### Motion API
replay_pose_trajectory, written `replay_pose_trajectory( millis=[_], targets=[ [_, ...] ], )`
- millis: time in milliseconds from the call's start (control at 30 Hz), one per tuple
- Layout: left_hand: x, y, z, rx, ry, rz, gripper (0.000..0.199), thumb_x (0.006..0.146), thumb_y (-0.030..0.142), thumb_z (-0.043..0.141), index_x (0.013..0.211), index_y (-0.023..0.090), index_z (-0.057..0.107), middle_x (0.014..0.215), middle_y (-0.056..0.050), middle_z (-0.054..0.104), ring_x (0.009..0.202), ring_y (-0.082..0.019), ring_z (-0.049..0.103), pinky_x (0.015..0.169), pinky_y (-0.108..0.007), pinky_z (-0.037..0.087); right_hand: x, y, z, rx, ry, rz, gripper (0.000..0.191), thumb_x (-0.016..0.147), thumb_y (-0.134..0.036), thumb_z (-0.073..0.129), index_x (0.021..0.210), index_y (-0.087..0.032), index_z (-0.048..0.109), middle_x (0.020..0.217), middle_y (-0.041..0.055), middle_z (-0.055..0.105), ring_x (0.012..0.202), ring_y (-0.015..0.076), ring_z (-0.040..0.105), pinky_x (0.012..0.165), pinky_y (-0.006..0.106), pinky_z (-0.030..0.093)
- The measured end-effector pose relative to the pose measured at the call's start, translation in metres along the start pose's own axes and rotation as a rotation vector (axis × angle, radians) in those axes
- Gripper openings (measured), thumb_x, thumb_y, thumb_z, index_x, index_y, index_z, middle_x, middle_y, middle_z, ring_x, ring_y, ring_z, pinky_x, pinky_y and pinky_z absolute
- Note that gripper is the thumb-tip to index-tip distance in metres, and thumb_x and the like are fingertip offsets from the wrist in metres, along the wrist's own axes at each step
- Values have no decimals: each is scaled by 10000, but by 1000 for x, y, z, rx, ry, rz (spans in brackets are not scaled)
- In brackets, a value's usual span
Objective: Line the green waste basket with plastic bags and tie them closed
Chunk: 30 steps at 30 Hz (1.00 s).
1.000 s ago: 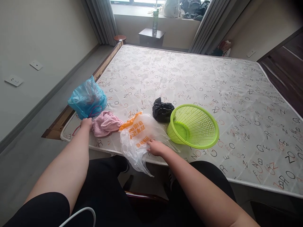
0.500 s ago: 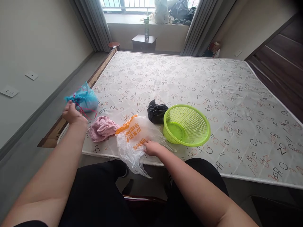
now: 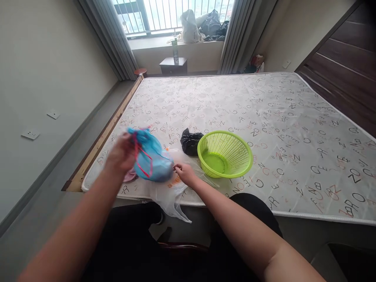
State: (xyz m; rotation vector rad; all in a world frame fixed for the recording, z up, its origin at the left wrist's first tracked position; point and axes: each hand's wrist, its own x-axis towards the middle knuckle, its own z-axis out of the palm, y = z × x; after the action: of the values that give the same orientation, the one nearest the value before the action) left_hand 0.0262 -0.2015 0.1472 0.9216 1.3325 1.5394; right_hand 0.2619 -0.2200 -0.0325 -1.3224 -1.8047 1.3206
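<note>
My left hand [image 3: 120,152], smeared by motion, is closed around the gathered neck of a blue plastic bag [image 3: 155,156] with a red drawstring. The bag bulges with something that I cannot make out. It hangs over a white plastic bag [image 3: 167,199] with orange print, which lies at the mattress edge and droops over it. My right hand [image 3: 184,173] pinches the white bag, its fingertips close to the blue bag's side. Mostly hidden behind the blue bag is a pink cloth [image 3: 130,176]. Right of these stand a black plastic bag [image 3: 190,142] and a green basket [image 3: 225,154].
The mattress [image 3: 282,117] with printed letters fills most of the view, with a wooden bed rail [image 3: 100,147] along its left side. Beyond its far end are a small bedside table [image 3: 174,65] with a bottle [image 3: 175,51] and a windowsill with bags.
My left hand has carried the blue bag from the mattress's left edge rightward, over the pink cloth and white bag. My right hand has stayed at the white bag. The view has tilted up slightly.
</note>
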Motion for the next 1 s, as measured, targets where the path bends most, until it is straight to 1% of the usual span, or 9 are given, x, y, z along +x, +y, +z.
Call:
replay_pose_trajectory(
  millis=[33,100,167,233,400,533,700,833,1000],
  targets=[
    [-13,-22,8,-72,-70,-170,190,794,280,720,953,212,641,955,-25,739,934,-192,721,888,-361,605,3,-2,-4,151,61,20,215,907,-236,465,921,-199,676,849,25,730,775,157,685,750,271,534],
    [-34,-67,17,-170,-99,-409,247,720,190,768,923,217,631,844,-4,716,764,-147,695,754,-289,598,6,-6,-13,337,156,76,203,882,-275,456,908,-196,641,746,1,667,668,145,641,674,264,522],
    [-46,-102,19,-206,-59,-516,318,665,152,797,911,218,608,771,21,684,666,-120,658,656,-249,568,6,-9,-22,440,217,93,204,871,-358,479,879,-205,613,675,-27,590,600,137,581,614,259,500],
    [-50,-122,20,-182,-73,-532,396,647,179,834,962,222,599,767,32,673,652,-117,650,641,-247,555,5,-12,-28,500,218,76,268,879,-459,492,855,-212,593,666,-36,559,592,133,553,595,255,488],
    [-42,-130,32,3,-269,-446,612,679,358,898,1193,225,594,826,24,672,687,-119,651,667,-243,529,3,-17,-29,512,165,15,397,894,-602,525,813,-216,577,720,-8,602,685,155,583,594,249,483],
    [-35,-139,39,118,-356,-519,547,720,488,857,1135,227,615,831,12,660,656,-120,620,585,-225,464,3,-16,-25,441,161,-21,367,876,-582,589,832,-218,574,763,-16,602,736,155,587,687,267,504],
    [-29,-149,30,294,-491,-438,503,728,482,857,1113,225,659,780,23,638,620,-115,587,571,-226,434,-2,-16,-22,251,119,-98,308,815,-458,682,985,-208,623,942,16,672,877,180,615,844,307,489],
    [-23,-148,22,362,-515,-303,491,725,461,857,1115,219,682,795,11,665,660,-144,611,622,-262,476,1,-11,-21,151,221,-19,177,842,-378,583,899,-211,605,861,8,654,812,181,590,810,310,469],
    [-15,-149,13,416,-430,-184,402,733,452,833,1010,210,669,749,12,646,605,-155,598,626,-298,490,16,5,-20,79,309,170,138,837,-313,519,909,-212,581,827,5,629,763,183,566,737,291,450]
  ],
)
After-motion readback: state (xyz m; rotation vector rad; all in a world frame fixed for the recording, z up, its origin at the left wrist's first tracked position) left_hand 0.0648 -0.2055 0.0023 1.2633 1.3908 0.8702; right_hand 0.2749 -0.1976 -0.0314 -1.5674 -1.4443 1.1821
